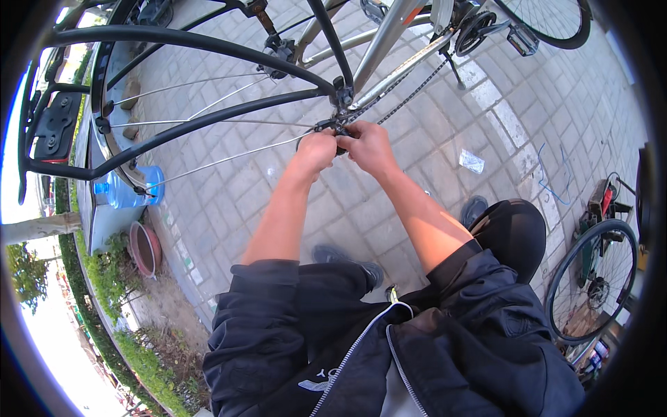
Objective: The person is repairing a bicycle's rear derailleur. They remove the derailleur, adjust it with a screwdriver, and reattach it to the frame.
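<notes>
A bicycle stands ahead of me, its silver frame (382, 52) reaching toward the upper right. At its rear end, below the dropout, hangs a dark rear derailleur (332, 125), with the chain (417, 90) running from there to the crankset (475, 33). Both hands are closed around the derailleur, side by side and nearly touching. My left hand (317, 151) grips its left side with curled fingers. My right hand (368, 146) pinches it from the right between thumb and fingers. The fingers cover most of the part, so its exact grip points are hidden.
A black rear rack (201, 128) and thin fender stays spread out at upper left. Beside them are a blue water jug (139, 186) and a reddish pot (144, 249). A loose wheel (592, 281) is at right. A small clear packet (471, 161) lies on the paving.
</notes>
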Demonstrator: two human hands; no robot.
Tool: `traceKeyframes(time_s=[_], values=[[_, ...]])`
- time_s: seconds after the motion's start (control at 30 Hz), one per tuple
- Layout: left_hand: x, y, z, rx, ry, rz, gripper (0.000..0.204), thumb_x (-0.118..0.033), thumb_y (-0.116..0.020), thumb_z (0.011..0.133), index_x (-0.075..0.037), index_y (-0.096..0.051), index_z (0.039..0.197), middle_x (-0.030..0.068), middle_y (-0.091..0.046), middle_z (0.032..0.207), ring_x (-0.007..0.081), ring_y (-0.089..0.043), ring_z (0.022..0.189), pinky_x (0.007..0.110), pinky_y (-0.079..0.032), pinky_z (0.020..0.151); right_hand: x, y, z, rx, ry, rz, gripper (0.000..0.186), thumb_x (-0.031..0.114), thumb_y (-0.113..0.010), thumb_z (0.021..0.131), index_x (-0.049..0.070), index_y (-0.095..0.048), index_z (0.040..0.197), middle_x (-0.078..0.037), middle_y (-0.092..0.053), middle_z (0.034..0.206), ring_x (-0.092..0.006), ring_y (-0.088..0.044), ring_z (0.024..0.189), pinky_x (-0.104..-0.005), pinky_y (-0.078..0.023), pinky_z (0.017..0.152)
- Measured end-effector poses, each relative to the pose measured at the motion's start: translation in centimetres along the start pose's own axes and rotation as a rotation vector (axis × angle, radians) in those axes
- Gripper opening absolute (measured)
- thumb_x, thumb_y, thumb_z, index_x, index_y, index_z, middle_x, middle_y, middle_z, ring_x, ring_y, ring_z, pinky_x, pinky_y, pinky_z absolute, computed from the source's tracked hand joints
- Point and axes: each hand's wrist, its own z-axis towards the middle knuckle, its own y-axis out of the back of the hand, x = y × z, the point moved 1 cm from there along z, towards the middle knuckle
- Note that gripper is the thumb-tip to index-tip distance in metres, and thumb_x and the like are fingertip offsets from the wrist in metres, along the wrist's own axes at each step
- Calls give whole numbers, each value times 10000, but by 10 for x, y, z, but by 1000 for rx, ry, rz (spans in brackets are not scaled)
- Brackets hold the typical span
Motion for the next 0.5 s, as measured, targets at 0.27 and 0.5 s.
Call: traceKeyframes(time_s=[0.27,0.5], values=[[-7,2,1,35,-25,14,330,-191,-422,986,-17,-654,1142,49,-569,795,135,-489,634,322,-395,539,1,-1,6,23,52,-75,291,167,-743,771,-56,-728,957,-164,-711,797,-228,-672,681,-339,-526,639],[4,4,3,147,-40,-124,267,-102,-420,956,-2,-628,1091,21,-525,756,112,-463,604,291,-366,521,9,0,-5,0,154,-164,335,217,-757,741,-50,-731,942,-205,-721,849,-317,-707,765,-377,-547,712]])
